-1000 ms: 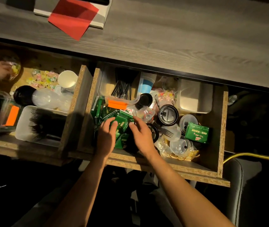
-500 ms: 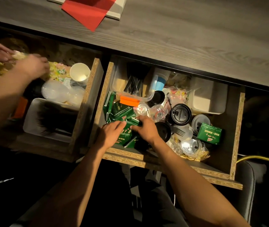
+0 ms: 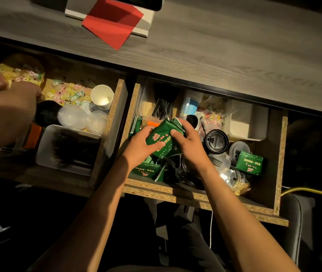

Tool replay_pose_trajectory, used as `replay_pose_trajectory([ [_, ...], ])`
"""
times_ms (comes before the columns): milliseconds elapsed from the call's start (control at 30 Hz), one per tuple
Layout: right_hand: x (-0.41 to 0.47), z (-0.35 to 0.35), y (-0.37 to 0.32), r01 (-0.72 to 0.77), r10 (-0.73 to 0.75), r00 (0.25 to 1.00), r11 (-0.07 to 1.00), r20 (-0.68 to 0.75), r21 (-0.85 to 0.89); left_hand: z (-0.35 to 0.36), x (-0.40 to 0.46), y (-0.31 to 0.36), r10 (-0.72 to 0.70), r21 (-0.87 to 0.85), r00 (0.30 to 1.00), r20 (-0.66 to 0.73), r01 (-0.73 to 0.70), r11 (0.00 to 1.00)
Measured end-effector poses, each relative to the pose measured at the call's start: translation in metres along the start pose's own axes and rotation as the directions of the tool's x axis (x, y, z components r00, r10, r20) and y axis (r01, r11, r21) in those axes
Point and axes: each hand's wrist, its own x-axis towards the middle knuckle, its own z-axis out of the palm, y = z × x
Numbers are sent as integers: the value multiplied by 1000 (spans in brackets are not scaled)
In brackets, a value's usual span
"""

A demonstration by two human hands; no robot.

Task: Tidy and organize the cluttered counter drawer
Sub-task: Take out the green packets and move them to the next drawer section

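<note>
The right-hand drawer (image 3: pixel 279 163) stands pulled out under the counter, full of clutter. My left hand (image 3: pixel 140 148) and my right hand (image 3: pixel 189 146) together grip a bunch of green packets (image 3: pixel 163 139), lifted above the drawer's left part. More green packets (image 3: pixel 146 170) lie below my hands, and a single green packet (image 3: pixel 249 162) sits at the right. Black cup lids (image 3: pixel 216 141), clear lids (image 3: pixel 228 176) and a black plastic fork (image 3: pixel 215 162) lie between them.
A clear tub of black straws (image 3: pixel 163 107) and a white tub (image 3: pixel 248 122) stand at the back. The left drawer (image 3: pixel 115 107) holds a paper cup (image 3: pixel 101 95), clear lids, sweets and a tub of forks (image 3: pixel 68 148); another person's hands (image 3: pixel 9 95) work there. A red sheet (image 3: pixel 111 22) lies on the counter.
My hands have gathered the green packets and lifted them off the drawer floor. The other person's hands have shifted in the left drawer. The camera has moved closer.
</note>
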Motion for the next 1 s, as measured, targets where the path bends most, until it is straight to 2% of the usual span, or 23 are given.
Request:
replay_pose_trajectory([
  [133,3,4,-23,-102,103,995,993,-8,67,-4,-4,13,-58,-254,997,-55,42,966],
  [233,3,5,-27,-192,194,981,980,-29,59,-4,-9,12,-234,-482,961,-148,136,866],
  [300,-3,12,-26,-234,233,972,972,6,30,2,-14,11,-309,-548,934,-181,165,820],
  [367,-11,22,-24,-235,234,972,969,28,72,10,-21,13,-332,-576,925,-183,173,799],
  [567,-26,14,-33,-190,215,956,972,-197,140,12,-37,22,-335,-575,933,-128,205,792],
  [667,-34,5,-42,-197,222,941,973,-256,122,11,-43,30,-339,-547,936,-95,236,803],
  [733,-38,-3,-48,-216,241,893,971,-380,106,7,-45,35,-352,-533,928,-120,238,812],
  [833,-42,-20,-58,-149,295,758,947,-582,286,2,-46,41,-369,-581,914,-171,209,787],
  [867,-43,-24,-67,-122,319,750,928,-579,353,2,-46,44,-370,-606,914,-168,201,770],
  [900,-44,-27,-74,-105,334,776,905,-536,412,2,-47,49,-373,-620,913,-164,199,759],
  [1000,-48,-22,-98,-96,282,897,877,-341,471,7,-43,64,-351,-602,924,-155,193,775],
])
